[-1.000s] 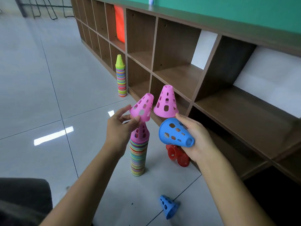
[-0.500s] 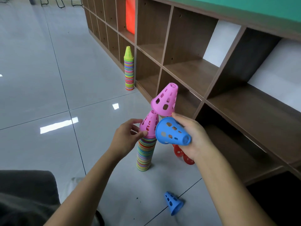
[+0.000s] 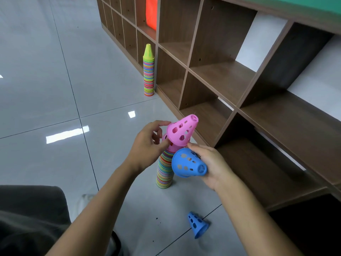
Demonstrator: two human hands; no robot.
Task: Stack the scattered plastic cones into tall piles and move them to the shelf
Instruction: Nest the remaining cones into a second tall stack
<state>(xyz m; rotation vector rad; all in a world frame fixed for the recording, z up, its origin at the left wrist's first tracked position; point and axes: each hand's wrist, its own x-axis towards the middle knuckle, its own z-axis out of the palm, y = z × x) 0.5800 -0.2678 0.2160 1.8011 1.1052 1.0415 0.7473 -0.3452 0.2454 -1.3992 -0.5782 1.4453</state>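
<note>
1. A pink cone that was held in the left hand (image 3: 147,145) a second ago has been seated on the near pile (image 3: 164,169) at the centre of the frame; only its pink rim is seen beside the thumb.
2. The left fingers (image 3: 162,123) are now curled round the rim of a second pink cone (image 3: 181,131), which is tilted just above the pile.
3. That cone was carried by the right hand (image 3: 212,163) before; a fingertip is still touching its rim, so a handover is judged to be under way.
4. A blue cone (image 3: 188,163) is clamped in the right palm, lying sideways.
5. Another blue cone (image 3: 197,225) is left on the floor (image 3: 55,89) at lower right.
6. A finished pile (image 3: 148,71) stands against the shelf (image 3: 239,85) at upper centre; nothing has yet been shelved.
</note>
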